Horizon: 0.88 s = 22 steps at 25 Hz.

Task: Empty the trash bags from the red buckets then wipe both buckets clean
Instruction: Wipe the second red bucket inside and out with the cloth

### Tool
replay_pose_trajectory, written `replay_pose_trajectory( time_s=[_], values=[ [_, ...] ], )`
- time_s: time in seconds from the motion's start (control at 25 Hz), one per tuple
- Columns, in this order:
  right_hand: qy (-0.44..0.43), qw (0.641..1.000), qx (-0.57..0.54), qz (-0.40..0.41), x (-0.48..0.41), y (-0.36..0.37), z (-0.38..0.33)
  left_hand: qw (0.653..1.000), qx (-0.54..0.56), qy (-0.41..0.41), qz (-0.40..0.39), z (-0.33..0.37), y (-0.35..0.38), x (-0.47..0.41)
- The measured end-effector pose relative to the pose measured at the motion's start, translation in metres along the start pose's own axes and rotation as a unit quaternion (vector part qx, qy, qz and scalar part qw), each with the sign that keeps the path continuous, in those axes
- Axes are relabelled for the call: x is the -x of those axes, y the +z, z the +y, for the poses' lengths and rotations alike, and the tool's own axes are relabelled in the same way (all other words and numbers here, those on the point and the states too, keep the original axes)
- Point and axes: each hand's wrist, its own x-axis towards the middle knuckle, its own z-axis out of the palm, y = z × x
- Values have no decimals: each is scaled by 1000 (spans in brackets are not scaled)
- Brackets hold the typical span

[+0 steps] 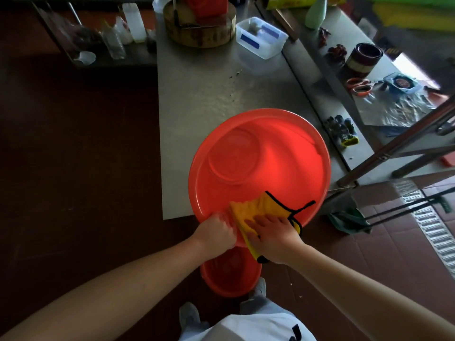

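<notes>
A large red bucket (266, 153) lies tilted toward me on the near end of a steel table (209, 94), its empty inside facing up. My left hand (216, 233) grips the bucket's near rim. My right hand (273, 237) presses a yellow cloth (258, 207) with black edging flat against the inner wall by the near rim, fingers spread. A second red bucket (231, 276) stands on the floor below my hands, between the table and my feet, partly hidden by the first bucket and my arms.
At the table's far end sit a round wooden chopping block (199, 30) and a clear plastic box (261, 38). A steel counter to the right carries gloves (342, 130), scissors (358, 86) and a dark jar (364, 59). A floor drain grate (428, 222) runs at right.
</notes>
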Motion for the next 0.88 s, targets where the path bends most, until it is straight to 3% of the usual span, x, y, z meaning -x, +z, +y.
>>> replay_pose_trajectory(
  time_s=[0.08,0.28,0.6,0.88],
  values=[
    [6,1000,7,9,-11,-2,4,1000,15,-5,15,-3,-1,-2],
    [42,996,1,-75,-77,18,2,1000,8,7,-4,3,0,1],
    [27,997,46,-63,-164,19,19,1000,3,5,-14,15,7,-1],
    [14,996,31,-84,-103,10,18,1000,0,13,-20,5,-4,-1]
  ],
)
